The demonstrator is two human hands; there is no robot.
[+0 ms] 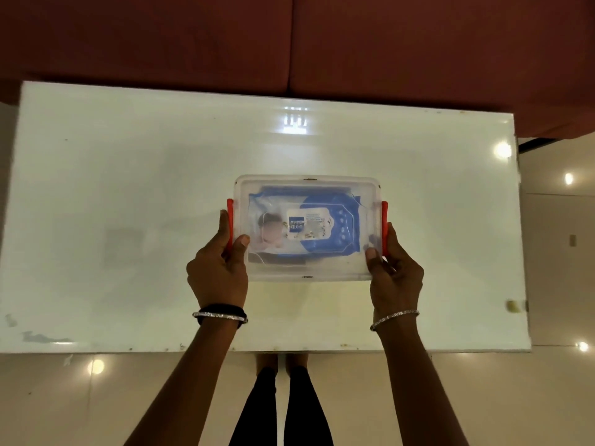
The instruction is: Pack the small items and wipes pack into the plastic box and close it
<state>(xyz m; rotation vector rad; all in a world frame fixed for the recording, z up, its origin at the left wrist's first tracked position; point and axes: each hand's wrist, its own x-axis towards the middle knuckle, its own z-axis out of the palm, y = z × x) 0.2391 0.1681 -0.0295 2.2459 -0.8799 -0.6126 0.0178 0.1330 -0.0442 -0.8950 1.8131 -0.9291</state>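
Note:
A clear plastic box (307,185) with its lid on sits at the middle of the white table (128,188). Through the lid shows a blue wipes pack (335,226) lying flat inside; small items are too blurred to make out. A red latch (230,217) runs down the box's left end and another red latch (384,220) down its right end. My left hand (219,268) grips the left end, thumb on the lid and fingers over the latch. My right hand (394,272) grips the right end the same way.
A dark red sofa (289,43) runs along the table's far edge. Glossy tiled floor (553,252) lies to the right and in front. My legs (289,407) stand at the near table edge. A small pale object (512,306) sits at the table's right edge.

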